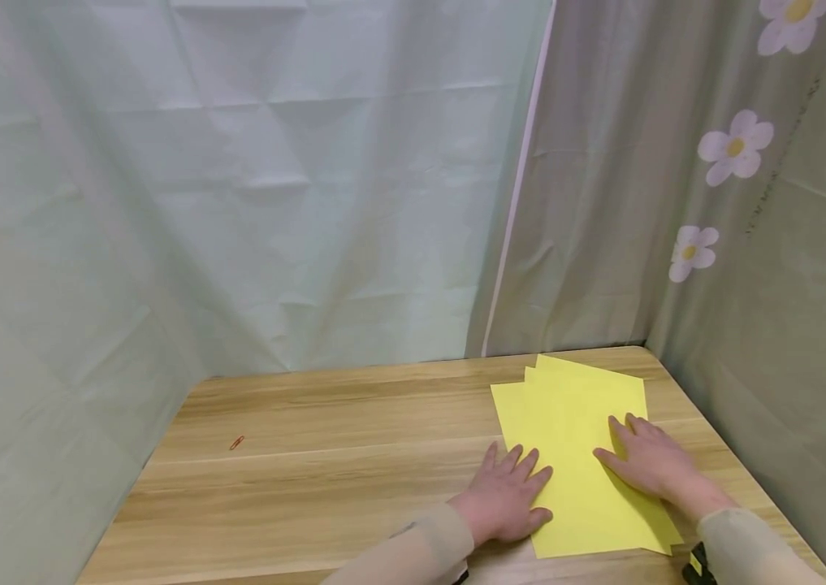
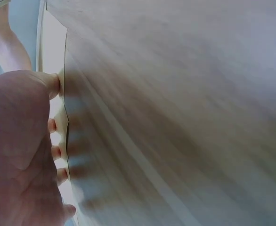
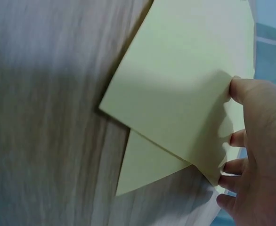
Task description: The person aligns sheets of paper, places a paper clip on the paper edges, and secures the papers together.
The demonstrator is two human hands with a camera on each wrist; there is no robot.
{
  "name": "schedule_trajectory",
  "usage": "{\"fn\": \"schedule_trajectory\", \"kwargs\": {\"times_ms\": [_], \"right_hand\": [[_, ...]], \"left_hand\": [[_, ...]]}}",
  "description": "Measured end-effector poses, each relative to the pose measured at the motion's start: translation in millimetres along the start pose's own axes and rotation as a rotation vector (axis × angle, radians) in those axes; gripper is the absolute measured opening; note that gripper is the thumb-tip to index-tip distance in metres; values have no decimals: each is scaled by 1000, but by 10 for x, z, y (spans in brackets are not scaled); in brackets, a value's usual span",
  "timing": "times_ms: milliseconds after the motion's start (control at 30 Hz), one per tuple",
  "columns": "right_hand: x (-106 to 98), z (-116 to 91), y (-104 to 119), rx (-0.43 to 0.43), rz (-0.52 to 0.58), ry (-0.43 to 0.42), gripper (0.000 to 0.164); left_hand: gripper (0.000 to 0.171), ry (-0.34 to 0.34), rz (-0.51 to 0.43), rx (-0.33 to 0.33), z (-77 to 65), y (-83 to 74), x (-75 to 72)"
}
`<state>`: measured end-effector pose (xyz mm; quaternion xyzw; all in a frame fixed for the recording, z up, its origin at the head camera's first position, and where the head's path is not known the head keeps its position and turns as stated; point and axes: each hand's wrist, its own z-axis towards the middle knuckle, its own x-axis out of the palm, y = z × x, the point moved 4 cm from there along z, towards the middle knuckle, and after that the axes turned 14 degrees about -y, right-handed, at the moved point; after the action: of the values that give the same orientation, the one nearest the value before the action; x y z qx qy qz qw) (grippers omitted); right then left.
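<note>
Several sheets of yellow paper (image 1: 573, 496) lie fanned over one another at the right of the table, their corners sticking out at different angles. My left hand (image 1: 506, 496) is at the left edge of the sheets, fingers spread and straight, fingertips near that edge. On the right side of the sheets rests my right hand (image 1: 648, 459), its fingers extended over the paper. In the right wrist view, two overlapping corners of the yellow paper (image 3: 175, 89) show beside the fingertips. The left wrist view shows my palm (image 2: 15, 150) from below, beside the paper's edge.
A small red paper clip (image 1: 237, 443) lies at the left of the wooden table (image 1: 296, 504). Pale curtains (image 1: 310, 203) hang behind and on both sides of the table, with white flowers (image 1: 736, 148) printed on the right one.
</note>
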<state>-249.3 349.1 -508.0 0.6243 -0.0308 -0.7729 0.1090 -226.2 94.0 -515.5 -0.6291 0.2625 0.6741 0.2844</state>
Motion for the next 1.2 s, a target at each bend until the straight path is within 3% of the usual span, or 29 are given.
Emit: {"fn": "schedule_trajectory", "kwargs": {"times_ms": [300,633,1000,1200], "right_hand": [[45,-7,192,-13,5,1,89],[79,43,432,-43,-5,-3,87],[170,116,642,-81,12,-5,88],[179,142,707,-111,39,18,90]], "left_hand": [[67,-17,-36,12,-166,130,58],[66,-31,-48,15,-402,267,-28],[66,-68,-44,10,-644,464,-15],[66,-68,-37,3,-717,541,-49]]}}
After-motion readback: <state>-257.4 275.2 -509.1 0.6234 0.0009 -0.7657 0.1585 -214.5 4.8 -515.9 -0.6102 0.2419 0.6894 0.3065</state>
